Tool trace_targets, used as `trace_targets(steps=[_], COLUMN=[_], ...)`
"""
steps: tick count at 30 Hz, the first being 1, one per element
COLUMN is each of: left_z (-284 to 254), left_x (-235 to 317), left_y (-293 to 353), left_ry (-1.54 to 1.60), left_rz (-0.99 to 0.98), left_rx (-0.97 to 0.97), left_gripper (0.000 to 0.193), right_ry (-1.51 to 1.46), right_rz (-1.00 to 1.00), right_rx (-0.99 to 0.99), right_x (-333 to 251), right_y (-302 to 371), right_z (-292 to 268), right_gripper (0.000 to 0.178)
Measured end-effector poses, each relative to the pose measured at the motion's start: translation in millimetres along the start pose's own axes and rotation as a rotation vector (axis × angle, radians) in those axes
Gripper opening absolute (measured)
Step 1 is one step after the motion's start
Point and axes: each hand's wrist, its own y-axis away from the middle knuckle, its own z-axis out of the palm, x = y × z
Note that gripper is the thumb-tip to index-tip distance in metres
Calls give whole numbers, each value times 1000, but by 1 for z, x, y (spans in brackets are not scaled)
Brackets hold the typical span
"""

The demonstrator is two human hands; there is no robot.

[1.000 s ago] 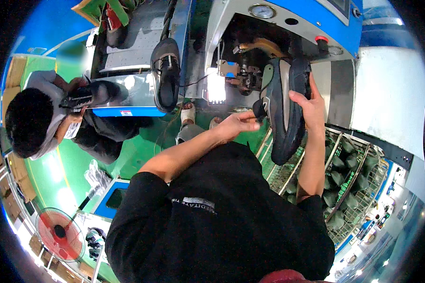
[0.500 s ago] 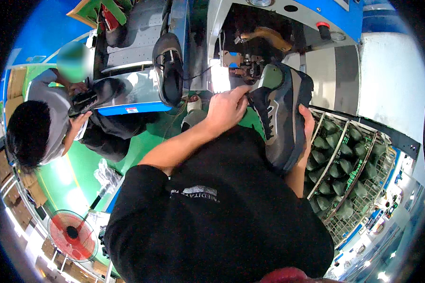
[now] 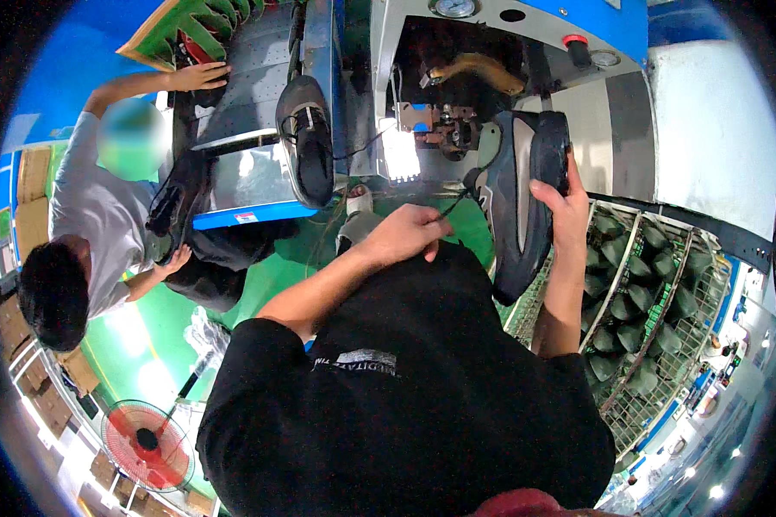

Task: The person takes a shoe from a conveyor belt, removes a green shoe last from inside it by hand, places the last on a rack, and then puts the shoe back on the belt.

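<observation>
In front of my chest a grey and black shoe (image 3: 509, 224) stands on end, its collar toward the machine and its toe toward me. A green shoe last (image 3: 490, 142) shows at the collar. My right hand (image 3: 567, 200) grips the shoe from the right, with the thumb and fingers on its dark sole side. To the left, my left hand (image 3: 412, 234) is closed in a pinch on the dark shoelace (image 3: 457, 203), which runs taut from the shoe to my fingers. The shoe's far side is hidden.
Ahead stands a machine with a clamp mechanism (image 3: 444, 127), red button (image 3: 576, 50) and pressure gauge (image 3: 453, 8). A wire rack (image 3: 616, 302) of dark lasts is at right. Another shoe (image 3: 306, 142) rests on the conveyor (image 3: 254, 177). A co-worker (image 3: 103, 224) holds a shoe; a fan (image 3: 148, 441) stands behind.
My left hand has drawn away from the shoe, pulling the lace out. My right hand has shifted up the sole, turning the shoe more upright. The co-worker's one arm now reaches toward the conveyor.
</observation>
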Motion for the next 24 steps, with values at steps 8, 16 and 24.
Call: trace_targets(steps=[8, 16, 24], left_z=[-15, -12, -31], left_x=[-51, -65, -55], left_y=[-33, -36, -23], left_ry=[398, 269, 224], left_rz=[19, -28, -98], left_rx=[244, 425, 432], left_gripper=[24, 26, 30], right_ry=[423, 1147, 1259], right_rz=[-64, -72, -14], right_rx=[-11, -40, 47], right_x=[-34, -24, -20], right_y=[-47, -67, -67], right_z=[27, 84, 99], right_gripper=[96, 102, 100])
